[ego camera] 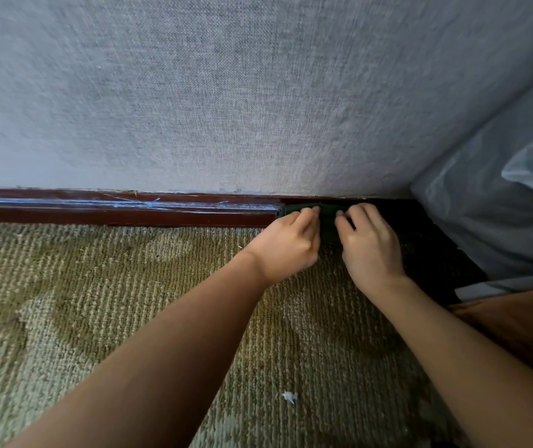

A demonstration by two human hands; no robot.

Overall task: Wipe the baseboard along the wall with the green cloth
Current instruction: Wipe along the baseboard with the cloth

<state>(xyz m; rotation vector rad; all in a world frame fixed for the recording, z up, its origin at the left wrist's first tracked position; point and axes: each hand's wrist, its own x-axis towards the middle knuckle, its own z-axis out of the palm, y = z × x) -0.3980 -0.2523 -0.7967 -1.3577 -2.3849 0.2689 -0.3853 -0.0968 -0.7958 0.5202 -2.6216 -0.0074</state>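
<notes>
- Forearms fill the bottom of my view, both reaching forward over the carpet [129,286] toward the foot of the wall [226,92].
- Left hand [286,245] has its grip pressed together, fingertips pinching the left part of the green cloth [326,213] against the baseboard [113,210].
- Right hand [371,244] is curled the same way, pinching the cloth's right part; the two hands sit just beside each other.
- That cloth lies bunched along the baseboard's face, near the corner where a pale blue sheet [501,189] hangs down.
- I judge the cloth soft, light and limp, so I would hold it folded thick and press flat.
- Pale streaks mark the dark red baseboard to the left; a white scrap [289,397] lies on the carpet.
</notes>
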